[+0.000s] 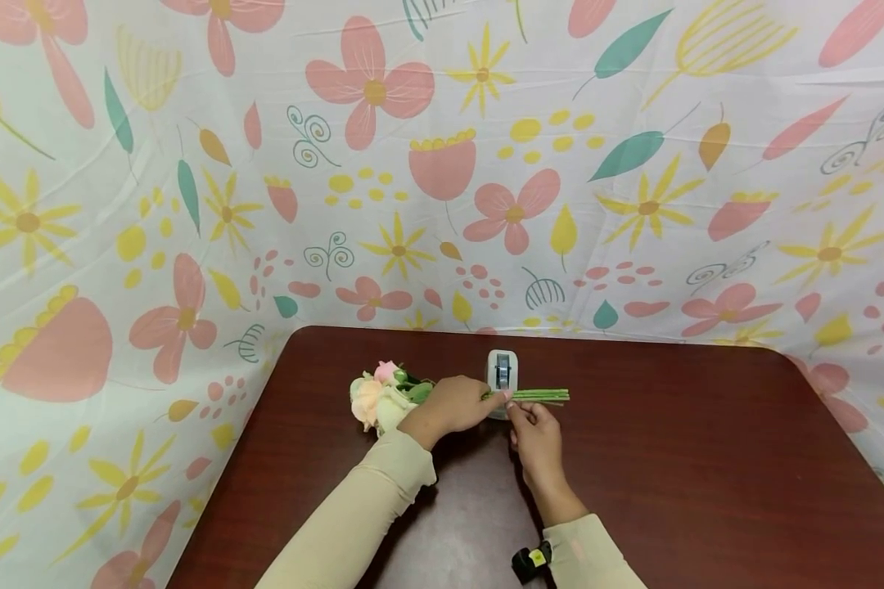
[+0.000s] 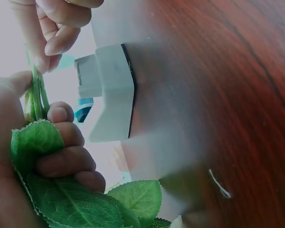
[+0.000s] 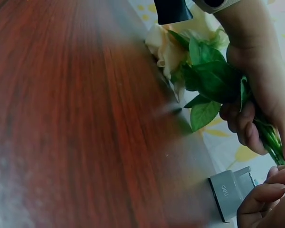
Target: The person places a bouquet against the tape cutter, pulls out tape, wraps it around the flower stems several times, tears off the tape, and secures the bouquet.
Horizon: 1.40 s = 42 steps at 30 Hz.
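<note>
we see left hand (image 1: pixel 453 405) gripping stems (image 1: pixel 543 395), right hand (image 1: pixel 539 433) pinching at them; a slack left grip could splay them.

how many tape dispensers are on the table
1: the tape dispenser, on the table just beyond the green stems that the left hand grips. No other shows, though the sleeves hide some tabletop.

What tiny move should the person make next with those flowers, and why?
Probably draw the right grip once around the rose stems, pressing them together: it is right at them, beside the left grip, which holds them. A tape dispenser stands close by, though I can't tell whether they're taped.
</note>
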Motion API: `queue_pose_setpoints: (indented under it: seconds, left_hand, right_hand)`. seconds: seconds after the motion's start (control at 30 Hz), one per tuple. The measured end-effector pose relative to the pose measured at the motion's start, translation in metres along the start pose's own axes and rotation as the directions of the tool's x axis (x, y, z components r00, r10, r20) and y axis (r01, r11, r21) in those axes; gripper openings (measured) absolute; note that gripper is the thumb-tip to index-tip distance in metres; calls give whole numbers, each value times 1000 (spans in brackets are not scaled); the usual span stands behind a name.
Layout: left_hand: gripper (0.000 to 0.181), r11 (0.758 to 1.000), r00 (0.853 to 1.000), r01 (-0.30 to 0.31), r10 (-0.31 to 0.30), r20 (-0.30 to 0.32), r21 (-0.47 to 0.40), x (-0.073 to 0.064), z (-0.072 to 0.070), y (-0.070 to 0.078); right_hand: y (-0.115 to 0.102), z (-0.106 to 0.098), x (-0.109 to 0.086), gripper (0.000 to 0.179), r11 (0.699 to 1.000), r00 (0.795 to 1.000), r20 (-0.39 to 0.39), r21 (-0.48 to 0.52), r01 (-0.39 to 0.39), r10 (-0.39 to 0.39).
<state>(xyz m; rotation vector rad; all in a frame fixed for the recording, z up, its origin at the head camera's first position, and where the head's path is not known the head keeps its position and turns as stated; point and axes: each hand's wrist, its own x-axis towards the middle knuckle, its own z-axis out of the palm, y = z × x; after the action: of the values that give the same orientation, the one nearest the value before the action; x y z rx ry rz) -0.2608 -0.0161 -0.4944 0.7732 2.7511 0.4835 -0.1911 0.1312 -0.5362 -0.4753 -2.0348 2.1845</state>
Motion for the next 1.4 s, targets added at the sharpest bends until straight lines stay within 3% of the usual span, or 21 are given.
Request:
queue_pose_setpoints:
  seconds: [0.33, 0.53, 0.77, 1.17, 1.4]
  left_hand:
    - [64, 1000, 999, -8, 8, -31, -2, 1, 0, -1]
    - [62, 1000, 999, -9, 9, -51, -4, 1, 0, 0]
    - [62, 999, 998, -13, 15, -68, 38, 3, 3, 1]
    - [61, 995, 991, -31, 42, -124, 92, 4, 7, 1]
    - [59, 993, 987, -45, 61, -151, 108, 4, 9, 1]
  right_hand:
    - [-1, -1, -2, 26, 999, 999, 31, 15, -35, 34]
    - [-3, -3, -6, 28, 992, 989, 118, 79, -96, 86]
    - [-2, -4, -3, 25, 965, 979, 184, 228, -131, 89]
    - [2, -4, 1, 18, 941, 970, 230, 303, -151, 81]
    - [2, -7, 2, 23, 895, 952, 287, 387, -220, 110]
